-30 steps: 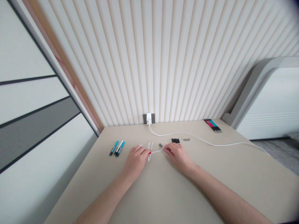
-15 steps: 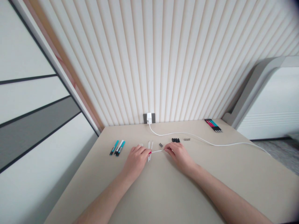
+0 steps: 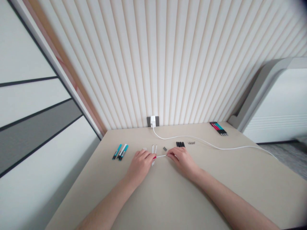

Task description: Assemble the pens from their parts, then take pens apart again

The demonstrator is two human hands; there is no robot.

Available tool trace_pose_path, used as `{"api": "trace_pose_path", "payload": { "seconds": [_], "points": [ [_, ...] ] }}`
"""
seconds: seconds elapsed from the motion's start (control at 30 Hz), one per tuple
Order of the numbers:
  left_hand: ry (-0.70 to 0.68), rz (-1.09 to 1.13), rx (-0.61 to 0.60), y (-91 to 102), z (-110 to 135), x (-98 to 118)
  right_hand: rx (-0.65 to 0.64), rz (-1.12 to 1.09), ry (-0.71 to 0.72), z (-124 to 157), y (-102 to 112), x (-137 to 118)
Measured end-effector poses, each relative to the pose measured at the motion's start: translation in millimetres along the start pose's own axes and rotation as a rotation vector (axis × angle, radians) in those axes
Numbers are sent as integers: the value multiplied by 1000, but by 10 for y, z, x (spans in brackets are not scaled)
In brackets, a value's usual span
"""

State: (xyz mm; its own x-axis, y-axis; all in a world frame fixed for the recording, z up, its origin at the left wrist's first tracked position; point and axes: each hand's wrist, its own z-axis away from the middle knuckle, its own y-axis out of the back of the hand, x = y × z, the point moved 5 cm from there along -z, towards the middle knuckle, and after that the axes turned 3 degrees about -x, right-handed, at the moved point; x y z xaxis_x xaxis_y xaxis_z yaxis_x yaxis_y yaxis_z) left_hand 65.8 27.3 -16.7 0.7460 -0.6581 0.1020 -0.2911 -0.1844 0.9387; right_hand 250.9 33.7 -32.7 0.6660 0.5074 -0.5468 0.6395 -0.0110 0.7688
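Note:
My left hand [image 3: 141, 163] and my right hand [image 3: 181, 158] both pinch a thin white pen refill [image 3: 161, 156] held level just above the beige table [image 3: 168, 195], one hand at each end. A red tip shows at the left hand's fingers. Two more white refills [image 3: 154, 149] lie just behind it. A small grey part [image 3: 165, 149] lies behind my right hand's fingertips.
Several teal and white pens [image 3: 121, 152] lie at the left. Black caps [image 3: 180, 144] and small grey springs [image 3: 191, 143] lie behind the right hand. Red and teal pens [image 3: 218, 128] rest at the back right. A white charger [image 3: 153, 121] with its cable [image 3: 216, 147] runs rightward.
My right hand has slid a little leftward along the refill, toward my left hand. The rest has not moved.

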Motion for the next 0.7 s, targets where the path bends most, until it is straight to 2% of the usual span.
{"api": "trace_pose_path", "payload": {
  "seconds": [0.27,0.5,0.7],
  "points": [
    [-27,40,13,-35,15,10,-40,-62,96,19,-64,-67],
    [-25,91,31,-26,22,21,-84,-5,140,30,-18,-167],
    [-60,141,55,-20,30,75,-144,69,219,46,-75,-238]
  ]
}}
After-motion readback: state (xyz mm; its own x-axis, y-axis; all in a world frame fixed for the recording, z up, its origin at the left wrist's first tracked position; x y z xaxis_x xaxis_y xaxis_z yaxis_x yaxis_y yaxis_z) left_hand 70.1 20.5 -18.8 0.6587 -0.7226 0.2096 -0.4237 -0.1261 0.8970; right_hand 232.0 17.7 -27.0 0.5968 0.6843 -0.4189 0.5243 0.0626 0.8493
